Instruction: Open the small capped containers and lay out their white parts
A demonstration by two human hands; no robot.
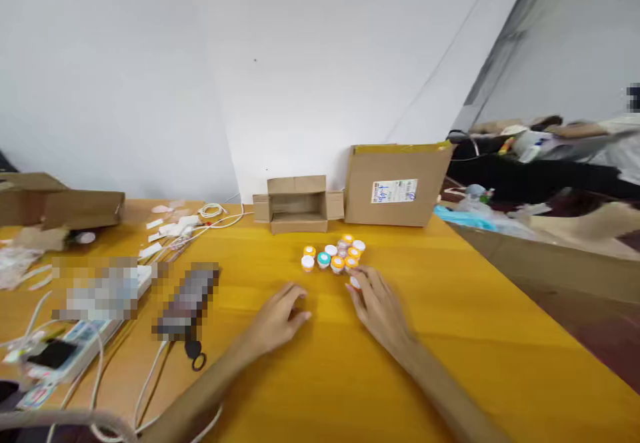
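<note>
Tubs [338, 264] bunched on the bench [300, 389], right hand [383, 308] at the nearest

From where I stand, the small lidded tubs sit close together near the middle of the bench, in front of two boxes. Their tops are orange and white, with one teal lid [324, 256] among them. The near tub [355, 283], white on top, is at the side of the bunch closest to the person, between the thumb and fingers of the right hand. That grip is drawn in about it, only slightly parted; whether it has firm hold I cannot tell. The left hand [279, 317] is apart from the tubs, nearer the person, its grip half curled, thumb and forefinger spread with nothing between them.

Behind the tubs, a small box [299, 223] has its flaps spread and its opening toward the person. Just to its right stands a big box [360, 183], yellow tape along its top edge and a white label [395, 191] on its front. Both are near the wall [310, 96].

Over on the left are a power strip [97, 329], a thick cable [65, 418] and another open box [83, 209]. Beyond the right of the bench, a co-worker's arm [583, 131] stretches over clutter.
</note>
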